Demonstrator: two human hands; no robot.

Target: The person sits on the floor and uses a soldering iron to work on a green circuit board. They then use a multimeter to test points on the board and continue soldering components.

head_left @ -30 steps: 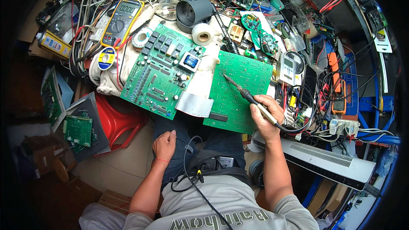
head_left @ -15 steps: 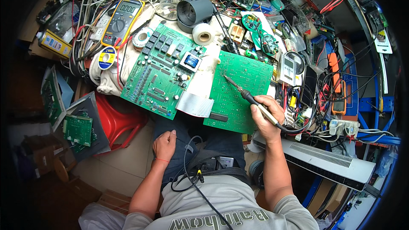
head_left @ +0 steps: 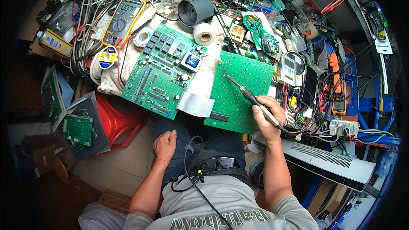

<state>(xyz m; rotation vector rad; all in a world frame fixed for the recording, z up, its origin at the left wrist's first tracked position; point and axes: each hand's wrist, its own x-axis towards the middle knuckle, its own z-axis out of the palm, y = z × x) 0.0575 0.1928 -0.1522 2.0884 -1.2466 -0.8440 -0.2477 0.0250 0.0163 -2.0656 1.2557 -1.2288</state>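
On the desk, right hand (head_left: 268, 121) still gripping soldering iron (head_left: 249, 97), tip barely shifted on green board (head_left: 238, 91); left hand (head_left: 165, 144) resting loosely curled on thigh.

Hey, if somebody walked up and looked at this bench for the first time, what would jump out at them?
Two green circuit boards fill the middle: a larger populated board on the left and a solder-side board on the right, joined by a grey ribbon cable. The right hand holds a soldering iron with its tip on the right board, while the left hand rests on the person's thigh. A yellow multimeter sits at upper left among tangled wires.
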